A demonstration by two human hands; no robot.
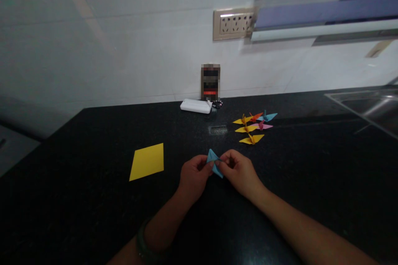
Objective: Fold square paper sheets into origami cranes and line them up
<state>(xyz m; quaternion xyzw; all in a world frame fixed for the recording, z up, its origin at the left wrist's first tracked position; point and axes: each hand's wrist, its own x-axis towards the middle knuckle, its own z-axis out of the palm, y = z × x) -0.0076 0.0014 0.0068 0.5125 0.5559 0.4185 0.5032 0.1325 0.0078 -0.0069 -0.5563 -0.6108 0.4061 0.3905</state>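
A small piece of folded blue origami paper is held between my two hands, just above the dark countertop. My left hand pinches its left side with thumb and fingers. On the other side, my right hand grips the paper's right edge, thumb and forefinger pressed together. The fingers cover part of the folds. To the left lies a flat yellow sheet of paper. Several folded paper cranes stand beyond my right hand, among them a yellow crane, a pink crane and a blue crane.
A white power bank with a beaded strap lies near the wall. Behind it a small blurred-out box leans upright. A wall socket is above, and a metal sink is set into the counter at right.
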